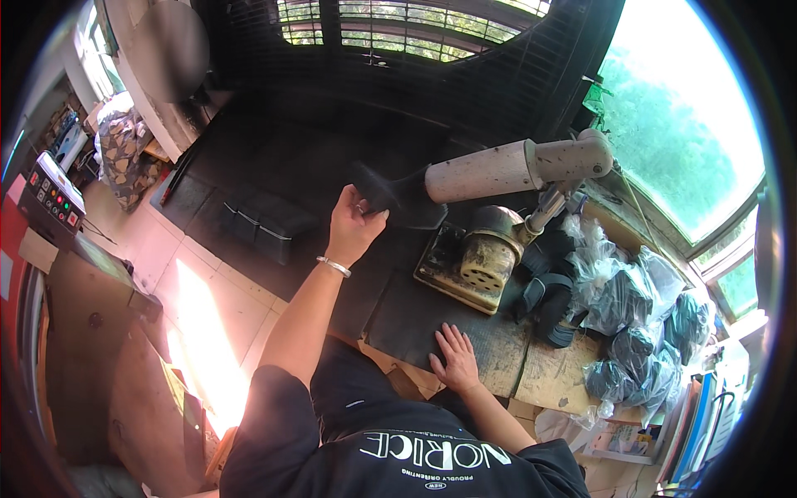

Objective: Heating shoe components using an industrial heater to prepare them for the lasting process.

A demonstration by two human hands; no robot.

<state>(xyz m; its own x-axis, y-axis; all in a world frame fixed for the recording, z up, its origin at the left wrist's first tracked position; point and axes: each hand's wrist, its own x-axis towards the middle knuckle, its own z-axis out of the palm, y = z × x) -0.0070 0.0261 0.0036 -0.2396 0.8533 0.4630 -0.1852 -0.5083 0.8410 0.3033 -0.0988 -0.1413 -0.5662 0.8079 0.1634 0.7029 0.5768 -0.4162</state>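
My left hand (357, 226) is raised over the dark bench, its fingers closed at the left edge of a dark, flared hood (415, 203). The hood sits at the end of a pale jointed tube arm (481, 173); its outline is blurred, and the exact grip is partly hidden. Below the tube stands a cream, dust-stained motor unit (490, 266) with round holes, on a square base. My right hand (455, 357) lies flat near the bench's front edge, fingers spread, holding nothing.
To the right are stacked black round pieces (558, 315) and several clear bags (635, 299) of dark items. A black strapped bundle (257, 228) lies on the left of the bench. A control box with buttons (54, 195) stands far left. A window (681, 116) borders the right.
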